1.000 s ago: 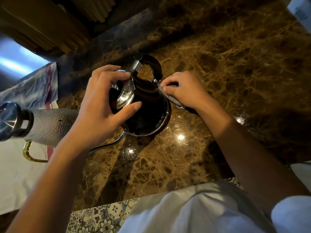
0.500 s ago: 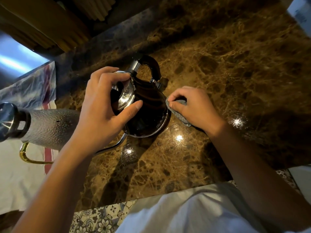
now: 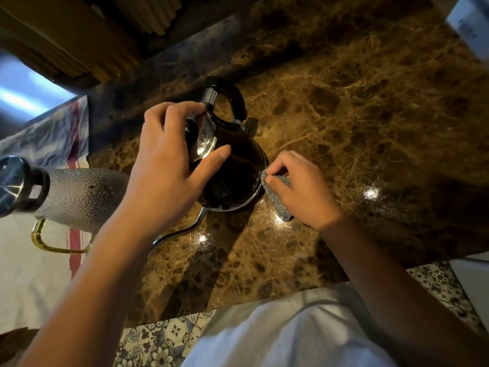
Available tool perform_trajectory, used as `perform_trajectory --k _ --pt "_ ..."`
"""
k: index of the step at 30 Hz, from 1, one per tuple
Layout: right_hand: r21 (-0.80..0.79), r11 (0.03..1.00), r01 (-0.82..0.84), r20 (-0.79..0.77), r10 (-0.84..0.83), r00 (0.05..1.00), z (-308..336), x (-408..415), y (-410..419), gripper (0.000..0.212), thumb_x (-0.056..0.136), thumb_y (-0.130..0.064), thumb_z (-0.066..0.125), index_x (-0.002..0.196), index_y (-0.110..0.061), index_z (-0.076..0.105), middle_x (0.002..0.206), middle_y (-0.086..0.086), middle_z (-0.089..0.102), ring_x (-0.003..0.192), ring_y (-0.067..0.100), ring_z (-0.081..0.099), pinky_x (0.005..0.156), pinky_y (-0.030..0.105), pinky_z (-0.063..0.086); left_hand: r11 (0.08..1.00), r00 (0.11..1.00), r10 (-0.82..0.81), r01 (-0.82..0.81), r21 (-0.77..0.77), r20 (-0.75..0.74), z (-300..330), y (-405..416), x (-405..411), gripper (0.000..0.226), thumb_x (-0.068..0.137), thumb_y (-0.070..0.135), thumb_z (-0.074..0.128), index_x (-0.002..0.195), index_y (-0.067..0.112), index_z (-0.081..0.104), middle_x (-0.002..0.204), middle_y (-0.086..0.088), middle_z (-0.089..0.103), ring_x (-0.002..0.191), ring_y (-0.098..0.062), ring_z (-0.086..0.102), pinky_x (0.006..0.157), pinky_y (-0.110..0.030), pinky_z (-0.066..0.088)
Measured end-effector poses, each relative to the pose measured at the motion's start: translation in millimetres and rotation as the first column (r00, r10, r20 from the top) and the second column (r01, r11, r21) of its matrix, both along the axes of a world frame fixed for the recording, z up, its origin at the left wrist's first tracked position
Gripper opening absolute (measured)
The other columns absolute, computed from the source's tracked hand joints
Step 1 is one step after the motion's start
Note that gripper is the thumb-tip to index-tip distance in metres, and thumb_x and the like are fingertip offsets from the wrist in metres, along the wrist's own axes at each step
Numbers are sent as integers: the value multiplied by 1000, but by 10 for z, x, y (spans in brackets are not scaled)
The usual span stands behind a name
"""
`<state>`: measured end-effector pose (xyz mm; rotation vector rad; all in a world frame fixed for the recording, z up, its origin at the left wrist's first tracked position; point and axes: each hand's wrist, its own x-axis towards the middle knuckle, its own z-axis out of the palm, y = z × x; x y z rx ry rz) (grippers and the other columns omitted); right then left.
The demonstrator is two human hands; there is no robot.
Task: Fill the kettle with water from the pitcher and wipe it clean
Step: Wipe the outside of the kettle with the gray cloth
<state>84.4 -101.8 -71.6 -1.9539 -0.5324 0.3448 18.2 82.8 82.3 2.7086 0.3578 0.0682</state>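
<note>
While the right hand (image 3: 304,189) pinches a small grey cloth (image 3: 276,193) between thumb and curled fingers and presses its edge against the lower right flank of the black kettle (image 3: 232,173), the left hand (image 3: 169,165) closes its grip over the kettle's top, fingers curled round the shiny lid (image 3: 202,140) and thumb laid across the body. That steadying hold looks like the key to wiping well: the kettle stands upright on the brown marble bench (image 3: 370,115), presumably holding water, so firm downward pressure should keep it from sliding or tipping under the strokes. Wiping is best done in short passes along the curve toward the base, turning the cloth to a dry face when it dampens. Care is needed near the thin gooseneck spout (image 3: 185,231), which points toward the person, and the handle (image 3: 232,99) at the far side. A frosted pitcher (image 3: 76,197) stands to the left on a pale towel (image 3: 31,274), apart from the kettle.
</note>
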Motion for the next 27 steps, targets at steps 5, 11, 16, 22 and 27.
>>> perform_trajectory --k 5,11,16,22,27 --pt "-3 1000 -23 36 23 999 6 -67 -22 9 96 -16 71 96 -18 62 100 -6 61 92 14 62 82 44 55 996 997 74 -75 54 24 -30 -98 -13 72 90 62 57 150 29 36 154 -7 33 139 -25 42 105 -40 49" --pt "196 967 165 -244 -115 963 13 28 -114 15 93 -15 75 94 -28 69 100 -9 72 96 12 70 86 34 59 992 993 -111 112 53 -30 27 164 -69 79 88 74 51 152 30 37 154 -4 36 140 -22 40 107 -38 43" --pt "450 857 253 -314 -114 943 294 218 15 30 91 5 71 98 -24 73 108 -5 74 104 4 72 94 26 59 914 920 -388 378 -146 -49 107 439 -7 72 89 50 67 151 23 43 166 4 28 153 -12 29 118 -47 41" --pt "408 903 135 -56 -123 991 299 114 227 18 88 2 74 98 -13 76 107 -2 67 105 5 66 96 21 51 930 940 -341 337 -150 -5 37 408 5 67 90 52 66 148 24 46 159 2 34 150 -20 34 114 -53 44" --pt "343 934 102 -11 -104 994 144 -14 127 17 87 -2 75 93 -18 76 107 -9 62 106 8 65 94 22 51 962 968 -248 250 -111 28 -14 302 29 69 91 57 61 149 25 43 157 -2 33 147 -22 35 113 -54 44"
